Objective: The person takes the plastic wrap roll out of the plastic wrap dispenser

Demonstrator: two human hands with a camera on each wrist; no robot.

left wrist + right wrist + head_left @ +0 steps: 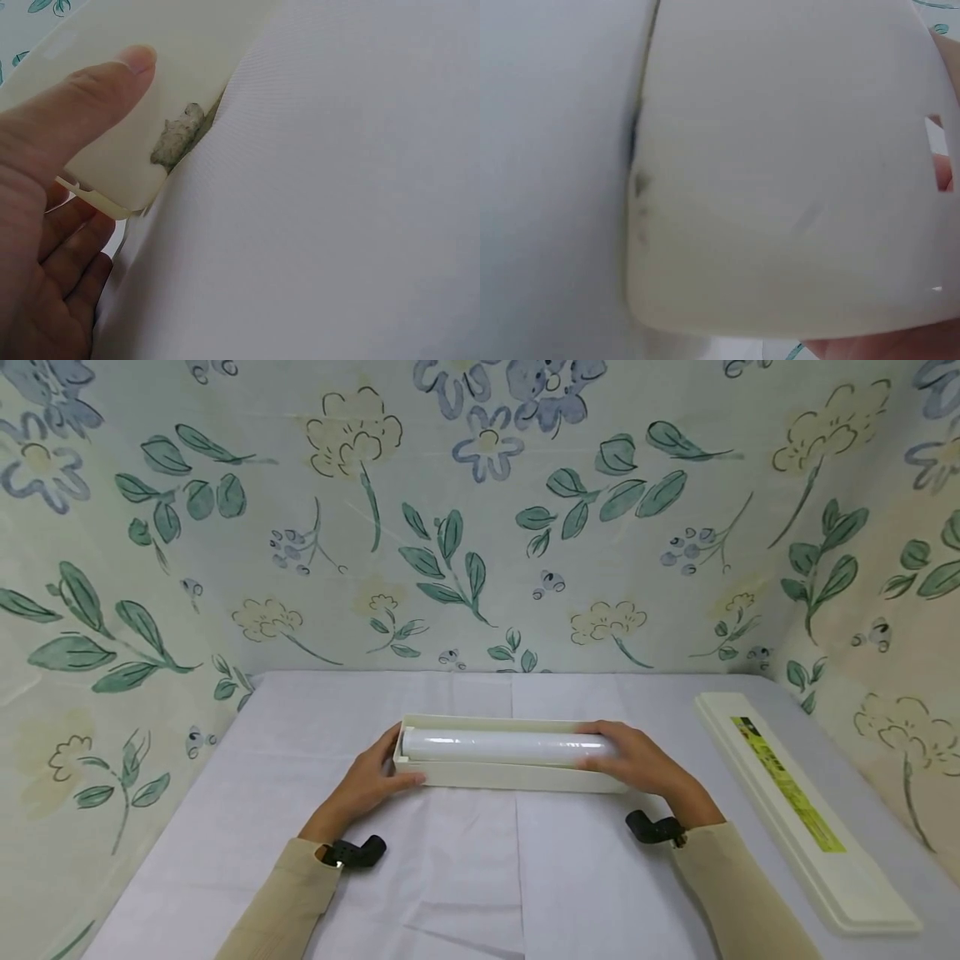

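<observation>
A long cream plastic box [510, 778], without its cover, lies crosswise on the cloth-covered table. Inside rests a shiny white roll of plastic wrap [502, 746]. My left hand [363, 783] grips the box's left end, its thumb [90, 105] on the front wall and its fingers round the end. At the other end my right hand [637, 762] holds the right end of the roll between fingers and thumb, partly covering it. In the right wrist view the box wall [780, 187] hides most of that hand; a fingertip shows through a slot.
A long cream lid [870, 893] with a yellow-green label [787, 785] lies slantwise at the right of the table. White cloth [450, 877] covers the tabletop. Floral sheeting [480, 568] rises behind and at both sides. A grey patch [180, 139] marks the box's lower front edge.
</observation>
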